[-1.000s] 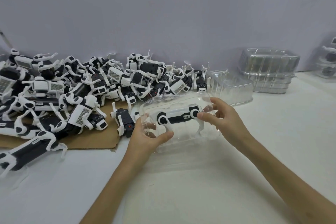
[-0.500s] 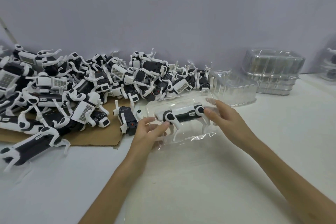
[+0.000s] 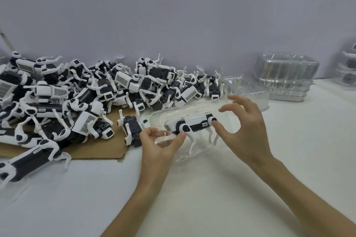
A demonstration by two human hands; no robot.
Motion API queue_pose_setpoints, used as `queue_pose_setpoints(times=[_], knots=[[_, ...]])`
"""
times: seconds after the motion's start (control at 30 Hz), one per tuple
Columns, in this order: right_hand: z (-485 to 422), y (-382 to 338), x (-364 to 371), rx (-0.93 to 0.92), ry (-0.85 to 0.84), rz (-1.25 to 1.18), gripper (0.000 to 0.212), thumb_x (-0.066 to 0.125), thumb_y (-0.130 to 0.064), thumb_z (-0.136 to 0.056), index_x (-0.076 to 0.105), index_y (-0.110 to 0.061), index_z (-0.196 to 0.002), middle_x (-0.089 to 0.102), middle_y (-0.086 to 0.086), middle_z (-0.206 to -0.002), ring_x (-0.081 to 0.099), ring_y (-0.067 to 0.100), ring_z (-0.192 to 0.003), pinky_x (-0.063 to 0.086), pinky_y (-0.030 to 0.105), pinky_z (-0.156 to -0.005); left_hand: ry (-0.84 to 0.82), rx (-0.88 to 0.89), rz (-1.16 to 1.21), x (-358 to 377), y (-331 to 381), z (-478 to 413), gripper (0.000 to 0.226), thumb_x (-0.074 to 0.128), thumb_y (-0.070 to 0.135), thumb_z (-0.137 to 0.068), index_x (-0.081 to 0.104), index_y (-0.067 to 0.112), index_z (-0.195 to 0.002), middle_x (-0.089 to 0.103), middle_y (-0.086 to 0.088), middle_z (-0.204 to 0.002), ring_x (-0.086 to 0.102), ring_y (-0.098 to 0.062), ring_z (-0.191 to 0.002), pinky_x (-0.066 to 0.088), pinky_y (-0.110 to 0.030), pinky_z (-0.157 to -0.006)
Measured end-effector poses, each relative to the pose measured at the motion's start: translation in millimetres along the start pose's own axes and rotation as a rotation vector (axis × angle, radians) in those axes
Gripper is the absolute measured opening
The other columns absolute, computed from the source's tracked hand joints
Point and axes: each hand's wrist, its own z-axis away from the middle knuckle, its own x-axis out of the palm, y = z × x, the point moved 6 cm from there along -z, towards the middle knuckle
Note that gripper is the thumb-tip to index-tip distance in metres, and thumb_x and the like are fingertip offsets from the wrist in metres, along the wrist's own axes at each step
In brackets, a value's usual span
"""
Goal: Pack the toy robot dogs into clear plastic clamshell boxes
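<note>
The toy robot dog [image 3: 193, 125] lies inside a clear clamshell box [image 3: 194, 150] on the white counter [image 3: 212, 188], in front of the person. On its white side there is a small label [image 3: 204, 124] with dark characters, but they are too small to read. A similar label [image 3: 42, 110] is on one dog in the pile, also not readable.

The left hand [image 3: 158, 147] grips the left end of the box, with thumb and fingers curled around the plastic edge. The right hand [image 3: 245, 127] is spread wide over the right end. Its thumb tip is at the black round joint of the dog, and the other fingers are raised and apart. I cannot tell if the thumb touches the plastic.

To the left, a big pile of robot dogs [image 3: 92, 94] lies tangled on a brown cardboard sheet [image 3: 96, 150]. One black dog [image 3: 133, 129] lies just beside the box, partly behind the left hand. Behind the right hand is an open clamshell [image 3: 250, 90], and farther right a stack of clamshells [image 3: 287, 77] against the grey wall. At the right edge more clear boxes [image 3: 347, 69] are cut off and blurred. The edges of the held box are hard to make out against the white counter.
</note>
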Motion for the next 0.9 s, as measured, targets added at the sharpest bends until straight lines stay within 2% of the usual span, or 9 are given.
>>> queue_pose_setpoints(times=[0.07,0.13,0.23,0.33,0.47,0.6,0.7,0.8,0.9], knots=[[0.5,-5.8,-0.9,-0.037,0.017,-0.013,0.022,0.086,-0.019,-0.078,0.070,-0.015,-0.093,0.064,0.001,-0.116,0.059,0.019,-0.106,0.046,0.039,-0.094,0.023,0.003,0.007,2.8,-1.2,2.4,0.071,0.089,0.052,-0.060,0.043,0.029,-0.109,0.059,0.003,-0.112,0.070,-0.002,-0.082,0.053,-0.021,-0.070],[2.7,-14.6,2.0,-0.110,-0.019,-0.026,0.015,0.083,-0.020,-0.081,0.069,-0.019,-0.084,0.065,-0.009,-0.086,0.054,0.003,-0.077,0.047,0.035,-0.077,0.063,0.021,0.000,3.9,-0.2,5.8,0.072,0.090,0.053,-0.061,0.043,0.028,-0.109,0.058,0.002,-0.110,0.068,0.001,-0.077,0.052,-0.017,-0.066],[8.3,-17.6,18.9,-0.052,-0.244,0.047,0.019,0.078,-0.047,-0.080,0.070,-0.030,-0.076,0.054,-0.016,-0.055,0.047,-0.002,-0.060,0.035,0.032,-0.070,0.105,0.057,0.011,5.6,1.8,11.5,0.067,0.081,0.051,-0.061,0.042,0.023,-0.109,0.055,0.001,-0.107,0.068,0.002,-0.076,0.049,-0.011,-0.061],[17.1,-13.5,31.3,-0.006,-0.361,0.212,0.034,0.065,-0.066,-0.077,0.074,-0.034,-0.082,0.041,-0.022,-0.055,0.045,0.008,-0.064,0.027,0.032,-0.072,0.080,0.110,-0.024,10.5,1.0,16.1,0.068,0.087,0.054,-0.066,0.040,0.024,-0.106,0.056,-0.001,-0.109,0.069,-0.003,-0.086,0.052,-0.017,-0.067],[20.4,-10.5,32.0,0.052,-0.347,0.300,0.050,0.050,-0.075,-0.079,0.076,-0.034,-0.092,0.068,-0.014,-0.074,0.043,0.007,-0.064,0.024,0.031,-0.072,0.015,0.154,-0.088,18.3,1.1,20.3,0.069,0.082,0.061,-0.058,0.039,0.031,-0.103,0.061,0.006,-0.104,0.070,-0.012,-0.095,0.058,-0.042,-0.083],[24.9,-2.2,39.0,0.208,-0.451,0.298,0.063,0.038,-0.082,-0.074,0.072,-0.038,-0.104,0.072,-0.008,-0.082,0.065,0.017,-0.079,0.035,0.029,-0.066,0.020,0.204,-0.142,18.0,3.8,21.8,0.068,0.081,0.065,-0.058,0.038,0.036,-0.102,0.060,0.020,-0.099,0.068,-0.007,-0.093,0.058,-0.043,-0.083],[28.8,-4.0,41.7,0.196,-0.442,0.256,0.057,0.041,-0.078,-0.075,0.070,-0.034,-0.098,0.067,-0.008,-0.073,0.064,0.019,-0.074,0.036,0.029,-0.063,0.040,0.205,-0.139,16.6,5.1,21.0,0.068,0.081,0.066,-0.055,0.038,0.039,-0.100,0.060,0.022,-0.100,0.068,-0.007,-0.088,0.058,-0.044,-0.081],[29.7,-7.5,41.2,0.156,-0.393,0.202,0.041,0.055,-0.068,-0.081,0.068,-0.030,-0.090,0.057,-0.009,-0.061,0.059,0.020,-0.065,0.038,0.030,-0.062,0.076,0.190,-0.140,12.5,4.4,19.2,0.068,0.082,0.070,-0.052,0.039,0.042,-0.096,0.060,0.019,-0.097,0.067,-0.010,-0.075,0.059,-0.046,-0.068],[30.1,-7.9,40.1,0.142,-0.367,0.150,0.033,0.067,-0.060,-0.079,0.067,-0.026,-0.083,0.055,-0.007,-0.054,0.057,0.020,-0.059,0.038,0.029,-0.058,0.111,0.189,-0.163,8.2,3.2,17.4,0.067,0.080,0.070,-0.051,0.038,0.040,-0.094,0.055,0.019,-0.094,0.062,-0.008,-0.066,0.053,-0.038,-0.059]])
